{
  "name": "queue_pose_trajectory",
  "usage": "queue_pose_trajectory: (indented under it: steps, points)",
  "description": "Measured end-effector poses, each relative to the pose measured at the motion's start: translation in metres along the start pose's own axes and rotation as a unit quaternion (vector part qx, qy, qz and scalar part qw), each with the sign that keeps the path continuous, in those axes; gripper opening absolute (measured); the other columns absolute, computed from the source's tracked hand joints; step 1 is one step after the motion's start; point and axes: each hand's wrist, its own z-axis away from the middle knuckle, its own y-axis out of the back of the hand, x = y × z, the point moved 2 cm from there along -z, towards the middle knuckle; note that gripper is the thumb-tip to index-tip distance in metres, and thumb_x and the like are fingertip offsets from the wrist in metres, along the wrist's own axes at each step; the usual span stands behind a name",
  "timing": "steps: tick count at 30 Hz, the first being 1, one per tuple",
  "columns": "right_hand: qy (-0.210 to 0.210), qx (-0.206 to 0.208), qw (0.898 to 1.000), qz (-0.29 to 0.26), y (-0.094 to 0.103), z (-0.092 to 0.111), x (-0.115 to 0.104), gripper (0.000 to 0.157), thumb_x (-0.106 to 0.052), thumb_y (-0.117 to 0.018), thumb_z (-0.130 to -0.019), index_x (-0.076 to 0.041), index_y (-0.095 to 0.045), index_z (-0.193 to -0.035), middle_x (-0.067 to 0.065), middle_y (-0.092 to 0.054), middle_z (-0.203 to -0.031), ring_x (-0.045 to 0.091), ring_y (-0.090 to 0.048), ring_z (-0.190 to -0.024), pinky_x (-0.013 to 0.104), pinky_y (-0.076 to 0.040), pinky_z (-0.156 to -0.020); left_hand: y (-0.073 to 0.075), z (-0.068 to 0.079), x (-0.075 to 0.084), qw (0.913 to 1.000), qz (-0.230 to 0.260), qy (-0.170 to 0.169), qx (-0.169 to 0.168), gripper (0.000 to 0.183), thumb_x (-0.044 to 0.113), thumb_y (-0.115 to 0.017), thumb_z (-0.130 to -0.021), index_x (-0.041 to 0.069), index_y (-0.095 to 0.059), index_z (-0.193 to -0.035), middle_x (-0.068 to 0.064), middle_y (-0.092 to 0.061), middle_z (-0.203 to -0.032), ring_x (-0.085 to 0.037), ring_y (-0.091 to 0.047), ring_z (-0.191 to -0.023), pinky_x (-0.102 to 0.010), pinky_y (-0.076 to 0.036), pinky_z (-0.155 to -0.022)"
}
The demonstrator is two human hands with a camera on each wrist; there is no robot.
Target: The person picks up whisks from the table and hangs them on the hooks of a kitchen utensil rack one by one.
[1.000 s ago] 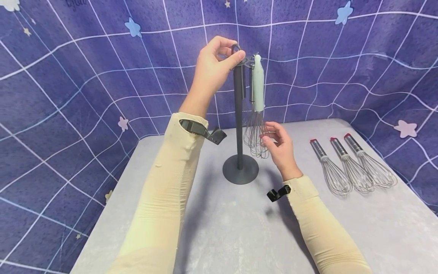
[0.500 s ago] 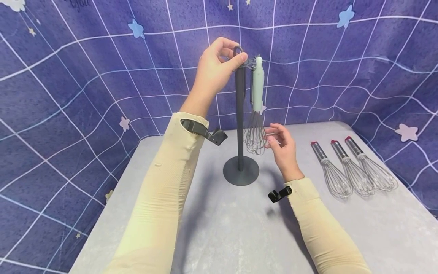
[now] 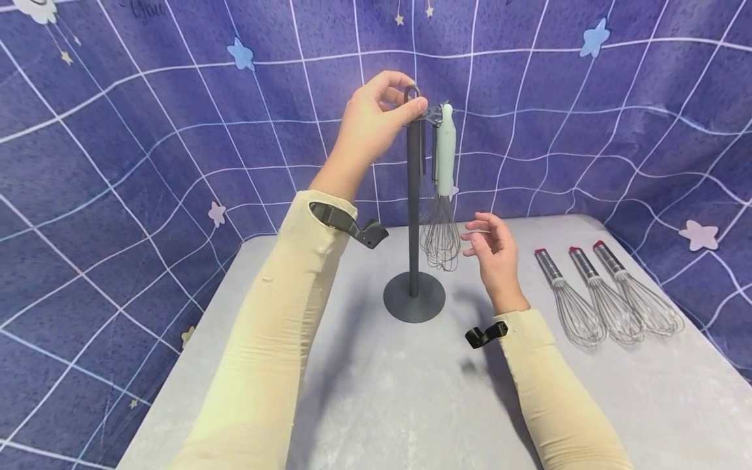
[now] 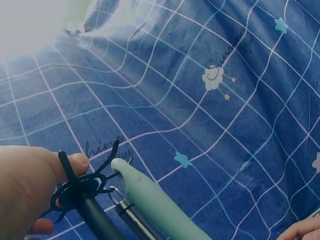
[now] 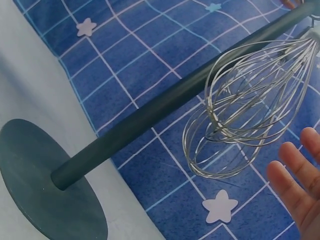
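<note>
In the head view my left hand (image 3: 373, 124) pinches the looped top of a dark grey utensil stand (image 3: 414, 215), which stands upright on its round base. A whisk with a mint-green handle (image 3: 446, 156) hangs from a hook on the stand's right side. Close behind it hangs a whisk with a slim metal handle (image 4: 135, 220), clear in the left wrist view. Their wire heads (image 5: 250, 105) overlap in the right wrist view. My right hand (image 3: 496, 261) is held just right of those wires, fingers loosely bent, apart from them and holding nothing.
Three whisks (image 3: 578, 313) with silver handles and red ends lie side by side on the grey table (image 3: 376, 391) at the right. A blue patterned curtain (image 3: 176, 130) hangs behind and to both sides of the table.
My right hand has drawn away to the right from the hanging wire heads, where its fingertips were. The whisks have swung slightly. My left hand keeps its hold on the stand's top.
</note>
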Motion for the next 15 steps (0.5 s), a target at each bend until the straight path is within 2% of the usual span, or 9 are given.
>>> queue_pose_trajectory:
  steps: [6, 12, 15]
  points:
    - [0.0, 0.003, 1.0, -0.009, 0.0015, 0.0004, 0.0006, 0.041, -0.006, -0.06, -0.096, 0.012, -0.052, -0.132, 0.032, -0.06, -0.11, 0.026, -0.068, -0.09, 0.027, -0.058, -0.064, 0.0046, -0.0016, -0.0016, 0.9991, 0.023, 0.006, -0.035, 0.041, 0.036, -0.077, -0.09, 0.026, -0.064, -0.128, 0.002, -0.06, -0.113, -0.016, -0.059, -0.102, -0.035, -0.047, -0.082]
    - [-0.007, 0.008, 1.0, -0.009, 0.0021, 0.0003, -0.0011, 0.038, -0.004, -0.06, -0.097, 0.01, -0.053, -0.132, 0.025, -0.062, -0.109, 0.023, -0.068, -0.09, 0.028, -0.058, -0.065, 0.007, -0.0047, -0.0002, 0.998, 0.012, -0.014, -0.061, 0.046, 0.035, -0.076, -0.092, 0.031, -0.064, -0.135, 0.002, -0.062, -0.113, -0.016, -0.057, -0.096, -0.032, -0.044, -0.077]
    - [-0.009, 0.009, 1.0, -0.013, 0.0017, -0.0001, -0.0024, 0.037, -0.003, -0.06, -0.097, 0.01, -0.054, -0.131, 0.025, -0.062, -0.108, 0.024, -0.068, -0.09, 0.028, -0.058, -0.064, 0.0077, -0.0067, 0.0003, 0.9971, 0.008, -0.031, -0.07, 0.045, 0.032, -0.076, -0.092, 0.028, -0.065, -0.135, 0.002, -0.064, -0.114, -0.014, -0.056, -0.103, -0.028, -0.044, -0.084]
